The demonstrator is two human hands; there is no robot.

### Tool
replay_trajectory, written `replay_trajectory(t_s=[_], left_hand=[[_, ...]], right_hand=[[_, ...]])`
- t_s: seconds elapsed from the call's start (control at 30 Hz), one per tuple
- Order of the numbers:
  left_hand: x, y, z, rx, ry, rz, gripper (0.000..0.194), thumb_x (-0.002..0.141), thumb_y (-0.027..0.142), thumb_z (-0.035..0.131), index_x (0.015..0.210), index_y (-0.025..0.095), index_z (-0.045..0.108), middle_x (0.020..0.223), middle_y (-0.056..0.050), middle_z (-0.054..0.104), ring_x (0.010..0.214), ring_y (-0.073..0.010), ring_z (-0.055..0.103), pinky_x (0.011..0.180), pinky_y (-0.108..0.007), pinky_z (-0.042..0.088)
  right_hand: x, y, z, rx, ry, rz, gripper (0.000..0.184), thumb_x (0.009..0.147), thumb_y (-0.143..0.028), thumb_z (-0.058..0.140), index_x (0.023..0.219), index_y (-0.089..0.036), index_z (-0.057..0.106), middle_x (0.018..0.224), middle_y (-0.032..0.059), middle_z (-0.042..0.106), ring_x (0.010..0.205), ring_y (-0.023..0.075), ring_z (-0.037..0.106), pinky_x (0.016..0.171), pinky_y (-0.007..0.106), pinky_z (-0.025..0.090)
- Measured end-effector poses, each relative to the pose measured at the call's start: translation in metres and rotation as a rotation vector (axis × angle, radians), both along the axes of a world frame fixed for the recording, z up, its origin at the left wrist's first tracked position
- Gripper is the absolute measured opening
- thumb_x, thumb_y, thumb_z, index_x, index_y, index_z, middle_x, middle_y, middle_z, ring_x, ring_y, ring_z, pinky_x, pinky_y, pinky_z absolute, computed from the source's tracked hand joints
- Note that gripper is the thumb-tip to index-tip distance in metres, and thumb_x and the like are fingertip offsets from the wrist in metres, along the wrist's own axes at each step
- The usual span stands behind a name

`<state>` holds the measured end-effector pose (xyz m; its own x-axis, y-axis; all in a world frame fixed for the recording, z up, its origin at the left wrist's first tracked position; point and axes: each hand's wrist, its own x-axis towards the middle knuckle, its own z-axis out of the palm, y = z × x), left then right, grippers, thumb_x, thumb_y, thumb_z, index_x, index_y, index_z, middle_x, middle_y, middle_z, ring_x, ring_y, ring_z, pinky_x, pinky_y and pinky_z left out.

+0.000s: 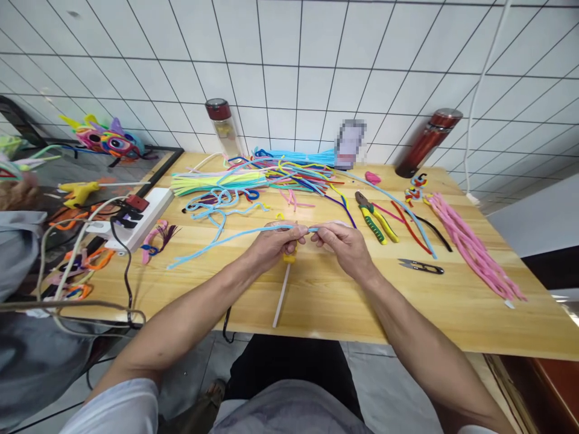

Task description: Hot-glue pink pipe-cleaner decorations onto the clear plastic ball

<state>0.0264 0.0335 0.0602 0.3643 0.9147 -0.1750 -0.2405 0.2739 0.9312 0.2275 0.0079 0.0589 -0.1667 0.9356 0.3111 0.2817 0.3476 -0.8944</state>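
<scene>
My left hand [278, 242] pinches a light blue pipe cleaner [226, 239] between thumb and fingers, near its right end. Its long loose part trails off to the left over the table. Opposite it, my right hand [341, 246] is closed on the short end of the same pipe cleaner, close to the left fingertips. Partly hidden under the hands lies a yellow glue gun [290, 257], with a white glue stick [281, 298] pointing toward the table's front edge. Curled blue pipe cleaners [217, 202] rest beyond my left hand.
Bundled pipe cleaners [217, 182] lie at the back. Pliers [375, 220], thread snips [420, 266] and pink pipe cleaners [474, 247] sit to the right. A glass bottle [226, 129] and red flask [427, 143] stand by the wall. Left are a power strip [147, 220] and another person's hand [20, 193].
</scene>
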Motion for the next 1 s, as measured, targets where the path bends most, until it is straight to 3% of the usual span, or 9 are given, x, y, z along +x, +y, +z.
replay_trajectory(t_s=[0.17, 0.33, 0.5, 0.73, 1.0], left_hand=[[-0.003, 0.003, 0.003, -0.055, 0.042, -0.088, 0.049, 0.056, 0.053, 0.099, 0.060, 0.013, 0.070, 0.058, -0.001, 0.061, 0.046, -0.0036, 0.042, 0.043, -0.022, 0.024], [-0.003, 0.006, 0.001, -0.079, -0.005, -0.048, 0.048, 0.056, 0.051, 0.100, 0.063, 0.013, 0.071, 0.061, -0.001, 0.063, 0.047, -0.0029, 0.041, 0.043, -0.020, 0.028], [-0.002, 0.005, 0.000, -0.126, -0.073, 0.028, 0.049, 0.054, 0.049, 0.101, 0.071, 0.012, 0.075, 0.065, -0.001, 0.066, 0.047, -0.0027, 0.042, 0.044, -0.020, 0.033], [0.003, 0.001, -0.003, -0.078, -0.049, 0.035, 0.048, 0.057, 0.052, 0.100, 0.070, 0.013, 0.075, 0.067, -0.001, 0.066, 0.047, -0.0031, 0.045, 0.044, -0.020, 0.030], [0.005, -0.002, 0.002, -0.142, -0.088, -0.007, 0.052, 0.052, 0.053, 0.102, 0.065, 0.013, 0.071, 0.062, 0.001, 0.061, 0.047, -0.0022, 0.040, 0.044, -0.019, 0.031]], right_hand=[[0.012, 0.001, 0.009, 0.178, -0.204, 0.068, 0.028, 0.102, -0.041, 0.063, 0.094, -0.024, 0.084, 0.085, 0.0057, 0.080, 0.081, 0.0191, 0.073, 0.078, 0.033, 0.054], [0.007, 0.002, 0.006, -0.002, -0.047, 0.063, 0.029, 0.100, -0.045, 0.066, 0.103, -0.023, 0.085, 0.086, 0.0047, 0.079, 0.075, 0.0175, 0.073, 0.074, 0.031, 0.056], [-0.004, 0.001, 0.001, -0.184, 0.190, 0.063, 0.041, 0.086, -0.054, 0.080, 0.113, -0.023, 0.082, 0.091, 0.0035, 0.080, 0.076, 0.0175, 0.075, 0.076, 0.032, 0.060], [-0.012, -0.001, -0.006, -0.140, 0.289, -0.064, 0.030, 0.088, -0.051, 0.078, 0.098, -0.023, 0.084, 0.086, 0.0031, 0.081, 0.069, 0.0158, 0.075, 0.073, 0.031, 0.061], [-0.015, -0.005, -0.003, -0.132, 0.339, -0.059, 0.038, 0.087, -0.058, 0.078, 0.095, -0.021, 0.081, 0.082, 0.0038, 0.080, 0.069, 0.0167, 0.076, 0.072, 0.032, 0.063]])
